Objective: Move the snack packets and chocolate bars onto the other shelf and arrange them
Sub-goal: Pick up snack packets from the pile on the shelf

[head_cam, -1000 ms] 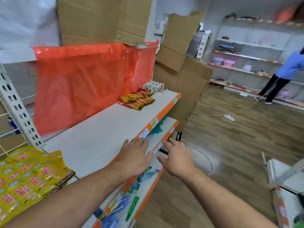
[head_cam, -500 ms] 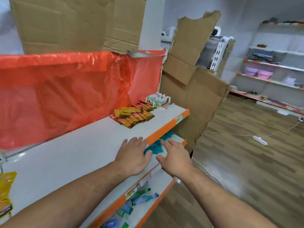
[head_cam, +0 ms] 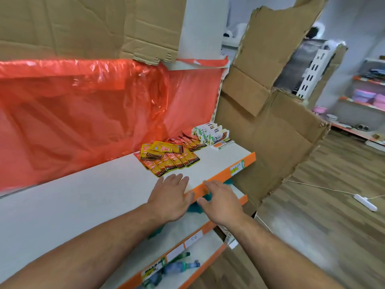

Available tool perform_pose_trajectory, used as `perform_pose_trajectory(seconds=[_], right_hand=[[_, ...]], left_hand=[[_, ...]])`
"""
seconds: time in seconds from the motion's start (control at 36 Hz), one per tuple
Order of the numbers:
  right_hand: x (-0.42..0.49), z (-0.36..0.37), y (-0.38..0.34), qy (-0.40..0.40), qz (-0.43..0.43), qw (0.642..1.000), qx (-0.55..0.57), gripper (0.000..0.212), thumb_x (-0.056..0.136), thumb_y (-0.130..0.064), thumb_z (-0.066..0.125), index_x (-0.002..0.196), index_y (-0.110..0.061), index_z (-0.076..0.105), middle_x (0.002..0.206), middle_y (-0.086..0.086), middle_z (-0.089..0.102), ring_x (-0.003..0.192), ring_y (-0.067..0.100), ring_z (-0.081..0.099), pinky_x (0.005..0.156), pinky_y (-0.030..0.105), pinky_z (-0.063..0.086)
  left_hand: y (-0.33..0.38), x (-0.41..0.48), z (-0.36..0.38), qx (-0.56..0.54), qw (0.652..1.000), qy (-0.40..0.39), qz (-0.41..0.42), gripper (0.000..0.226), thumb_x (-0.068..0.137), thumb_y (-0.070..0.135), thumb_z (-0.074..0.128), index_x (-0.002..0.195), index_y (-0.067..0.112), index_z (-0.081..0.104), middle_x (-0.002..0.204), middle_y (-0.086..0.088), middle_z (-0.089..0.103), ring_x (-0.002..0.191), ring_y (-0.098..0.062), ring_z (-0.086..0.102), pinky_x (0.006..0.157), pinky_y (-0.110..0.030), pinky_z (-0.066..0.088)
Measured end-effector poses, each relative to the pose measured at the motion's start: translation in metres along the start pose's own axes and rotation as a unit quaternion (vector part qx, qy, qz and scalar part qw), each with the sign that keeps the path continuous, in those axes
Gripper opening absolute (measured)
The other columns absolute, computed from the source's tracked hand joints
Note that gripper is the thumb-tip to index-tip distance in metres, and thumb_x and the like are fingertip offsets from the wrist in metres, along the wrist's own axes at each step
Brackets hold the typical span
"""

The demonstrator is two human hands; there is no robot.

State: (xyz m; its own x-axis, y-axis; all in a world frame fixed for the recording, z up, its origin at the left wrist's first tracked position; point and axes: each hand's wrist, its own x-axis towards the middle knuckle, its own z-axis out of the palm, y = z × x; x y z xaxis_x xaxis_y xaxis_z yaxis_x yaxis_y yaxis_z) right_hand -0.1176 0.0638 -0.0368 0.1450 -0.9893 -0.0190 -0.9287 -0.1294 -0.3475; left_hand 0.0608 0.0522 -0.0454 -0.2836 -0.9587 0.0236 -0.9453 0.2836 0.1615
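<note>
Both hands have advanced along the top shelf (head_cam: 83, 201) since the earlier frame, and the packets now lie much closer to them; the yellow packets formerly at the left edge are out of view.

Observations, left to right:

Red plastic sheet (head_cam: 83, 113) hangs behind the shelf, with a torn cardboard panel (head_cam: 83, 24) above it.

Left hand (head_cam: 169, 197) lies palm down over the shelf top at its orange front edge. Fingers are straight; the grip is released and holds nothing. The fingertips are just short of the nearest packet, not touching it.

Snack packets (head_cam: 168, 157) lie flat and overlapping toward the far end of the shelf, yellow ones in front and darker red ones behind (print too blurred to read).

Chocolate bars (head_cam: 210, 133) stand in a row of white-and-green boxes just beyond the packets, at the shelf's far end.

Right hand (head_cam: 220, 203) is held beside the left, over the orange edge strip and out past the shelf front. Its fingers are extended; the grip is likewise released and empty.

Teal item (head_cam: 195, 207) shows between the hands on the lower shelf (head_cam: 187, 226). Bottles (head_cam: 181, 265) lie on the shelf below that.

Large cardboard sheets (head_cam: 270, 122) stand against the shelf end. White power strip (head_cam: 365, 202) lies on the wooden floor, far right.
</note>
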Motion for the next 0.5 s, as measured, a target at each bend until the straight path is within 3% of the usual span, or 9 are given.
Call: perform_pose_trajectory(seconds=[0.11,0.28,0.36,0.5], right_hand=[[0.044,0.002,0.008,-0.020,-0.004,1.000,0.008,0.066,0.094,-0.051,0.056,0.152,-0.024,0.039,0.158,0.002,0.035,0.146,0.020,0.028,0.119,0.036,0.027],[0.103,0.005,0.013,-0.025,-0.012,1.000,0.007,0.065,0.094,-0.050,0.058,0.151,-0.022,0.042,0.156,0.004,0.038,0.145,0.022,0.031,0.118,0.032,0.026],[0.127,0.007,0.013,-0.034,-0.014,0.999,0.016,0.063,0.094,-0.048,0.058,0.150,-0.022,0.043,0.154,0.003,0.041,0.143,0.021,0.034,0.116,0.032,0.029],[0.160,0.003,0.011,-0.029,-0.002,0.996,0.083,0.055,0.092,-0.040,0.064,0.142,-0.019,0.054,0.142,0.001,0.054,0.131,0.018,0.049,0.108,0.028,0.038]], left_hand=[[-0.010,0.038,0.003,0.004,1.000,0.029,-0.005,0.088,0.080,0.059,-0.002,0.148,0.020,0.039,0.152,-0.003,0.042,0.140,-0.023,0.035,0.114,-0.044,0.027],[-0.025,0.084,0.009,-0.013,1.000,0.016,-0.009,0.098,0.073,0.062,-0.007,0.150,0.020,0.036,0.155,-0.002,0.037,0.143,-0.023,0.030,0.117,-0.042,0.022],[-0.033,0.101,0.016,-0.023,0.999,0.026,-0.002,0.093,0.077,0.060,-0.002,0.143,0.016,0.046,0.148,-0.006,0.046,0.137,-0.025,0.038,0.114,-0.039,0.028],[-0.035,0.120,0.030,-0.134,0.988,0.054,-0.061,0.064,0.085,0.044,0.023,0.121,0.009,0.062,0.119,-0.011,0.061,0.116,-0.029,0.052,0.094,-0.038,0.046]])
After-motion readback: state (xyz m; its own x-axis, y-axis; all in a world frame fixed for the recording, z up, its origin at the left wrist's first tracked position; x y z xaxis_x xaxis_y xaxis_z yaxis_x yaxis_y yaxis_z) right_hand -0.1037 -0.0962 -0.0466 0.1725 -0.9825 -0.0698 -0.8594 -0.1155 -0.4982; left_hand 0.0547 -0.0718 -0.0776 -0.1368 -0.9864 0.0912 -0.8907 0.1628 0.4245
